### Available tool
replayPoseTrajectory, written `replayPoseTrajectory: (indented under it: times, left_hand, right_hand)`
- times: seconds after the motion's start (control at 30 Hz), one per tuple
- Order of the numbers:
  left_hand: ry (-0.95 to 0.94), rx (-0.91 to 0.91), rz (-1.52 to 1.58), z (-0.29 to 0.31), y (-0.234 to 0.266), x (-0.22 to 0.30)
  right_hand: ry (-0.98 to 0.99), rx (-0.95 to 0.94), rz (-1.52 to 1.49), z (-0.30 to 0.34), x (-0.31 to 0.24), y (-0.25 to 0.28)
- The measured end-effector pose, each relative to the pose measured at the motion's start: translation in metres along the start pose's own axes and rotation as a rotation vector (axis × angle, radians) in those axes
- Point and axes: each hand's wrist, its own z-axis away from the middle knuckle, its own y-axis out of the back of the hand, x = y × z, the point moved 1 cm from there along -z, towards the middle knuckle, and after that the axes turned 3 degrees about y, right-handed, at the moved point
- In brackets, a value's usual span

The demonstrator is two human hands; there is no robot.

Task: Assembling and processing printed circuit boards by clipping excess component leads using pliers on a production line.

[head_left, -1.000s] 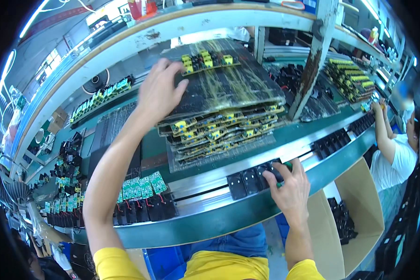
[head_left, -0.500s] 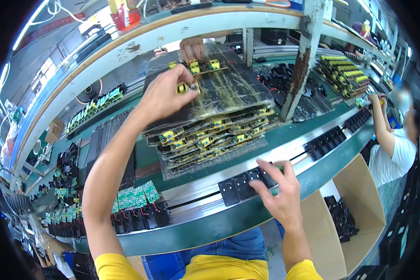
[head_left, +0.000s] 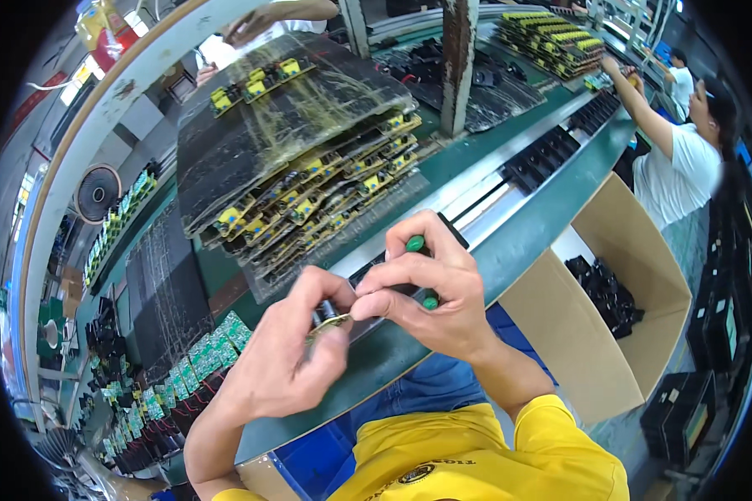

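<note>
In front of me, my left hand point(head_left: 288, 355) is closed on a small circuit board point(head_left: 332, 322) with dark cylindrical parts, pinched between thumb and fingers. Against the board's edge rest the thumb and fingertips of my right hand point(head_left: 430, 280). A tool with two rounded green handle ends point(head_left: 415, 243) is tucked in that right hand; its working end is hidden by the fingers. Beneath and behind the hands runs a metal rail point(head_left: 468, 204), where black cases are mostly covered. Beyond it stands a stack of black sheets point(head_left: 284, 125) layered with yellow-topped circuit boards point(head_left: 259, 83).
Green boards point(head_left: 196, 359) wired to black cases line the rail at left. More black cases point(head_left: 539, 159) sit farther right. A cardboard box point(head_left: 551, 326) with black parts stands at the bench's right. A rusty post point(head_left: 458, 67) rises behind; a co-worker point(head_left: 677, 159) works at far right.
My left hand has brought a circuit board from the stack toward me. My right hand has left the black cases and met it. The view has shifted; another person's hand has drawn back from the stack.
</note>
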Motion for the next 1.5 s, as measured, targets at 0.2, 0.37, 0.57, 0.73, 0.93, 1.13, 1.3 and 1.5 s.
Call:
replayPoseTrajectory:
  times: [0.2, 0.37, 0.57, 0.73, 0.93, 1.13, 1.3, 1.5]
  left_hand:
    - [-0.436, 0.438, -0.324, -0.009, -0.03, -0.001]
    - [-0.419, 0.408, -0.271, -0.02, -0.034, -0.011]
    - [0.184, 0.195, 0.004, -0.028, -0.021, -0.025]
    - [0.296, 0.19, -0.146, -0.037, -0.022, -0.057]
    - [0.319, 0.191, -0.223, -0.041, -0.026, -0.069]
    - [0.281, 0.198, -0.286, -0.044, -0.029, -0.072]
    - [0.26, 0.186, -0.338, -0.044, -0.032, -0.077]
    - [0.25, 0.188, -0.361, -0.045, -0.033, -0.075]
  right_hand:
    - [-0.456, 0.055, -0.535, 0.021, 0.004, 0.002]
    - [-0.39, 0.032, -0.434, 0.029, 0.008, 0.016]
    - [-0.07, -0.192, 0.451, 0.041, 0.023, 0.025]
    - [-0.021, -0.298, 0.728, 0.056, 0.04, 0.015]
    - [-0.01, -0.312, 0.751, 0.062, 0.046, 0.009]
    - [-0.02, -0.309, 0.727, 0.067, 0.05, 0.008]
    - [-0.039, -0.308, 0.702, 0.067, 0.05, 0.008]
    - [-0.039, -0.313, 0.701, 0.069, 0.05, 0.008]
